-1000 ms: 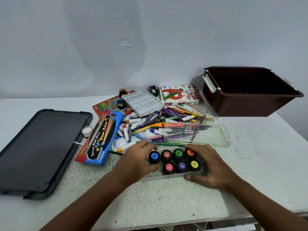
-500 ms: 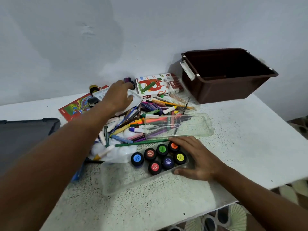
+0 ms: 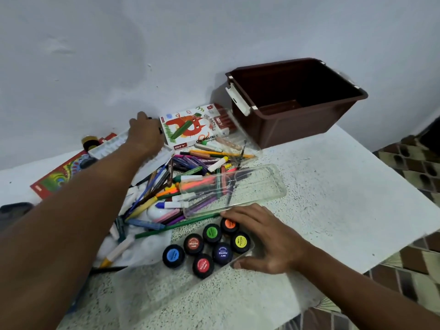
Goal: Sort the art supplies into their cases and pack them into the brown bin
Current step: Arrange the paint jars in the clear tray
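Observation:
Several black poster-paint jars point(image 3: 173, 256) with coloured lids stand in a clear plastic case point(image 3: 154, 289) at the table's front. My right hand point(image 3: 266, 241) grips the case's right end, thumb on the near edge and fingers on the far edge. My left hand point(image 3: 145, 132) reaches to the back by the wall, over a white palette tray point(image 3: 107, 146) and beside the oil pastels box point(image 3: 190, 129). Its fingers cover something small and dark; the grip is hidden. The brown bin point(image 3: 285, 129) stands open at the back right.
A heap of markers, pens and crayons point(image 3: 190, 167) lies mid-table, with a clear lid point(image 3: 250, 186) resting on it. A red booklet point(image 3: 59, 175) and small jars point(image 3: 89, 141) sit at the back left. The table's edge runs close on the right.
My left hand left the paint case and stretched back past the palette to the wall. My right hand stayed on the case. The view swung left and tilted.

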Motion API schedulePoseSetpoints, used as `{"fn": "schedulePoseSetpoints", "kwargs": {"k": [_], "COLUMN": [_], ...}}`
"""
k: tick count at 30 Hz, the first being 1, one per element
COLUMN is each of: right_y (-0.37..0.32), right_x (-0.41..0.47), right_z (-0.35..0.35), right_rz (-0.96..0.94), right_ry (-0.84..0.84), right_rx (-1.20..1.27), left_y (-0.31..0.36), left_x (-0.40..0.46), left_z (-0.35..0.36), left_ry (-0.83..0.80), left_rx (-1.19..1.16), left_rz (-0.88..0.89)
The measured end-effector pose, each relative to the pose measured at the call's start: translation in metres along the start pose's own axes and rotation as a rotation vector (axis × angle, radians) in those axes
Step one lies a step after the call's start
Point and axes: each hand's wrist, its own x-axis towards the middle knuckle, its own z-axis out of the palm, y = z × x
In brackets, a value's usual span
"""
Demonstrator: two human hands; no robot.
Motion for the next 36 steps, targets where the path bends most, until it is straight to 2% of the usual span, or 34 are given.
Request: {"fn": "schedulePoseSetpoints", "kwargs": {"k": [4, 9, 13, 21, 23, 30, 36], "right_y": [0.001, 0.001, 0.003, 0.002, 0.002, -0.003, -0.007], "right_x": [0.001, 0.0, 0.0, 0.001, 0.001, -0.001, -0.002], "right_z": [-0.001, -0.001, 0.0, 0.001, 0.002, 0.003, 0.003], "right_rz": [0.001, -0.001, -0.003, -0.025, -0.029, -0.014, -0.009], "right_ry": [-0.004, -0.005, -0.001, 0.024, 0.036, 0.052, 0.07], "right_rx": [0.004, 0.002, 0.003, 0.009, 0.011, 0.012, 0.035], "left_y": [0.006, 0.009, 0.011, 0.024, 0.024, 0.012, 0.005], "left_x": [0.002, 0.001, -0.013, -0.103, -0.133, -0.236, -0.28], "left_z": [0.0, -0.002, -0.01, -0.047, -0.057, -0.074, -0.066], "left_ry": [0.03, 0.06, 0.093, 0.174, 0.151, -0.096, -0.157], "left_rx": [-0.081, -0.075, -0.15, -0.407, -0.475, -0.656, -0.586], "left_rz": [-0.075, 0.027, 0.015, 0.01, 0.021, 0.045, 0.153]}}
